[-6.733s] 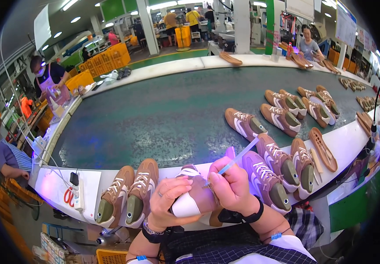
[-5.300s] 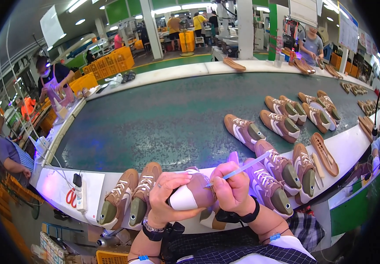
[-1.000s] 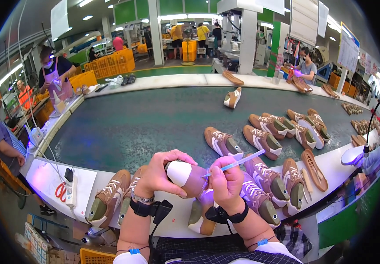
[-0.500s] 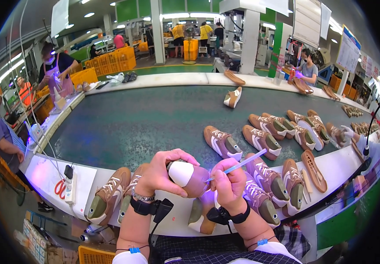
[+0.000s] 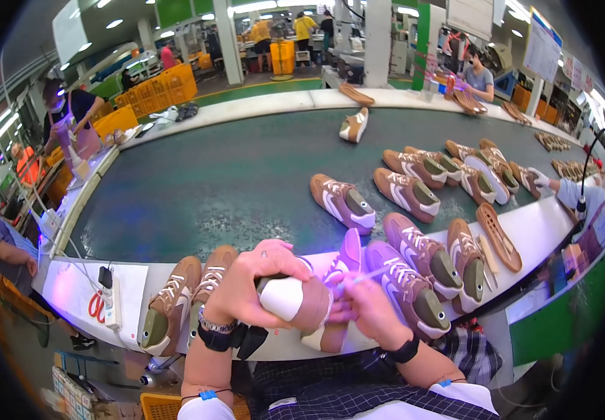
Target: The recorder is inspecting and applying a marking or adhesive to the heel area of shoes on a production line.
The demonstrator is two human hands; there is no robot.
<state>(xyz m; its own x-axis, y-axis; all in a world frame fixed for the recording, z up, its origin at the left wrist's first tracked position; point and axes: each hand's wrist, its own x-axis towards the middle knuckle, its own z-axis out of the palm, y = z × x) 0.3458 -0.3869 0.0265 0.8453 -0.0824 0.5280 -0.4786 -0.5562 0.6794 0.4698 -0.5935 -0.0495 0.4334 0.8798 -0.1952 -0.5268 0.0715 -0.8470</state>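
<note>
My left hand (image 5: pixel 250 283) is wrapped round a sneaker (image 5: pixel 313 308) with a white heel patch and brown upper, turned so its end faces the right hand. In my right hand (image 5: pixel 376 311), pinched between blurred fingers, is a thin pale-blue stick (image 5: pixel 372 275). That hand is beside the sneaker's edge, with its fingers close to it. Under the hands another sneaker (image 5: pixel 330 339) lies on the white ledge, partly hidden. Just beyond them stands a purple-lit sneaker (image 5: pixel 348 255), largely covered by the right hand.
Brown sneakers with green inserts stand left (image 5: pixel 173 304) and right (image 5: pixel 421 255). A loose sole (image 5: pixel 500 238) and a wooden-handled tool (image 5: pixel 488 260) lie at right. Red scissors (image 5: pixel 96 308) lie beside a power strip (image 5: pixel 112 301). A co-worker's gloved hand (image 5: pixel 542 180) touches a shoe across the green belt (image 5: pixel 211 182).
The right hand has shifted slightly right and down, and its stick has drawn off the sneaker's edge. The left hand keeps hold of the sneaker. The whole view has tilted and moved a little.
</note>
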